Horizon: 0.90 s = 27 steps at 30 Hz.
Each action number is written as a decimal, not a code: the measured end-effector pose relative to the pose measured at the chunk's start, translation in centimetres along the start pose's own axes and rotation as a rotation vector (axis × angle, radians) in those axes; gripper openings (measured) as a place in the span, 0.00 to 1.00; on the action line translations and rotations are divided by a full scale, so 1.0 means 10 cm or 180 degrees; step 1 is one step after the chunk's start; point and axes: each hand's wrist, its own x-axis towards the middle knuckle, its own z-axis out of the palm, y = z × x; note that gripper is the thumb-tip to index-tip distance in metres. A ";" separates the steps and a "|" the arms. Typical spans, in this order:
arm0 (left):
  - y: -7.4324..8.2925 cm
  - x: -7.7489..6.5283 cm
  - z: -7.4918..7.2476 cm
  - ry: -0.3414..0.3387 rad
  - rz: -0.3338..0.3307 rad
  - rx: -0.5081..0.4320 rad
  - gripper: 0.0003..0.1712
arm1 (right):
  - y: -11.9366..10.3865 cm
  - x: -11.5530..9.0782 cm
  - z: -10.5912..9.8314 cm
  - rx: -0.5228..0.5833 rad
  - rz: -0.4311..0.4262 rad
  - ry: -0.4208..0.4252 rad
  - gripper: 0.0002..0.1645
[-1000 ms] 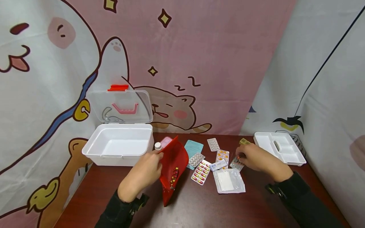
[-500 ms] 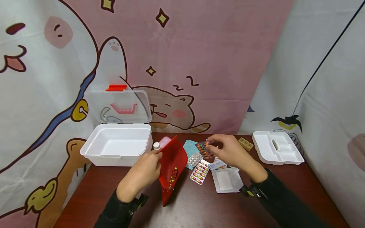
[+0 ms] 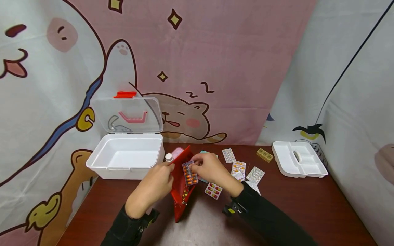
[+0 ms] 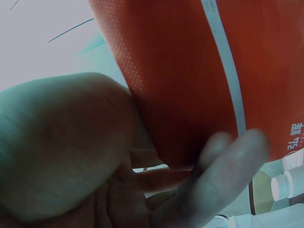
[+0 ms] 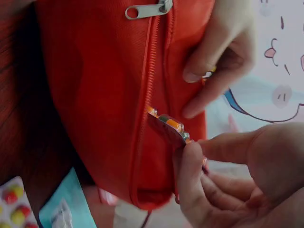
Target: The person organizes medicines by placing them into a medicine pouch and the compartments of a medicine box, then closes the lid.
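Observation:
In the head view my left hand (image 3: 155,182) grips the edge of a red zip pouch (image 3: 177,186), holding it upright. In the left wrist view, the thumb and fingers press the pouch (image 4: 166,71) between them. My right hand (image 3: 212,169) pinches a blister pack (image 3: 190,173) of orange and dark capsules at the pouch's mouth. The right wrist view shows the zip undone and one end of the blister pack (image 5: 172,124) inside the opening. The pouch's contents are mostly hidden.
Several blister packs lie right of the pouch, including one of red and yellow capsules (image 3: 213,191) and a silver one (image 3: 255,175). A yellowish block (image 3: 264,155) and a white compartment tray (image 3: 286,164) sit farther right. An opened white box (image 3: 123,173) stands at left.
My right hand has picked up the capsule blister pack from the right side and carried it left to the pouch's mouth. The left hand and pouch have stayed in place.

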 end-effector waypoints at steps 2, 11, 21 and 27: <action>0.07 0.00 -0.06 -0.0069 -0.0083 -0.0023 0.20 | -0.01 0.06 0.10 -0.0063 0.0066 0.0062 0.11; 0.10 0.02 -0.08 -0.0054 -0.0050 0.0130 0.14 | 0.05 0.25 0.40 -0.0537 0.0185 0.0378 0.05; 0.01 0.02 -0.01 0.0153 0.0205 0.0026 0.13 | 0.17 0.33 0.54 -0.1361 0.0065 0.0450 0.13; 0.10 0.01 -0.07 -0.0033 0.0021 0.0078 0.14 | 0.17 0.34 0.61 -0.1524 0.0110 0.0321 0.11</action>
